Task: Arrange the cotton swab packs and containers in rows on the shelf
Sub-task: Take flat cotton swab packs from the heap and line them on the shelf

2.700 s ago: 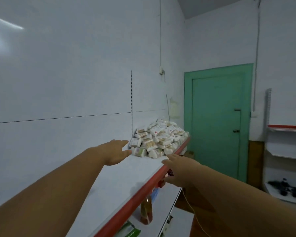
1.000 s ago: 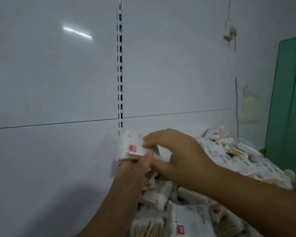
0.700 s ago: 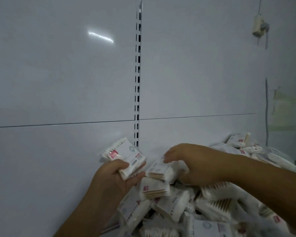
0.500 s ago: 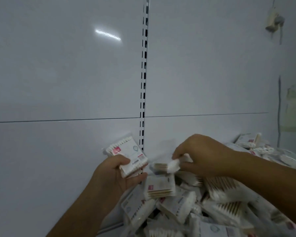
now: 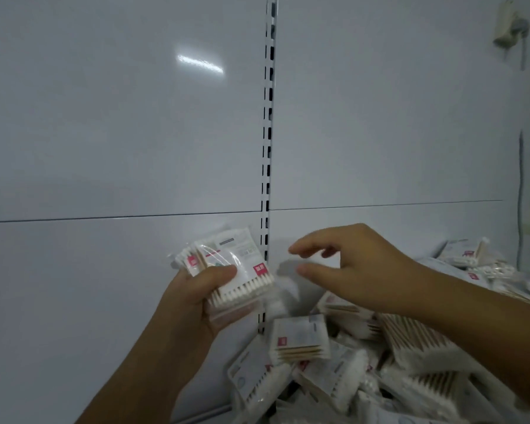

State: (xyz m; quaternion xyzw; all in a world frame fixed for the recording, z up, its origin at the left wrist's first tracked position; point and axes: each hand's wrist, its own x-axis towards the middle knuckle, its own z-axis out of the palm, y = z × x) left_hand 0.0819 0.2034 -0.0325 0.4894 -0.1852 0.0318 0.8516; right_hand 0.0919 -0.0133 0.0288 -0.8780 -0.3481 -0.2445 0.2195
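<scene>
**White swab packs in our left hand, right hand empty beside them**

Our left hand (image 5: 193,301) holds a small stack of clear plastic cotton swab packs (image 5: 239,267), each with white cotton tips, pale wooden sticks and a small red label. The thumb lies across the front of the stack and the fingers wrap under it, so the grip is closed firmly on the packs. At least two packs show in the stack; we cannot tell the full count. The stack is raised in front of the glossy white back panel (image 5: 104,133), just left of the white slotted metal upright (image 5: 268,133). The front pack's swab tips point down.

Our right hand (image 5: 358,270) hovers just to the right of the stack, apart from it. Its fingers are loosely spread, thumb and forefinger well parted, and it holds nothing.

Below our right hand and forearm lies a loose heap of cotton swab packs (image 5: 410,371) of the same kind. They are piled untidily against the back panel and fill the lower right of the view. One flat white pack with a red label (image 5: 300,338) lies at the heap's left edge, near the foot of the upright, below the gap between our hands. High on the wall at the upper right hangs a pale fitting with a cord (image 5: 508,22).
</scene>
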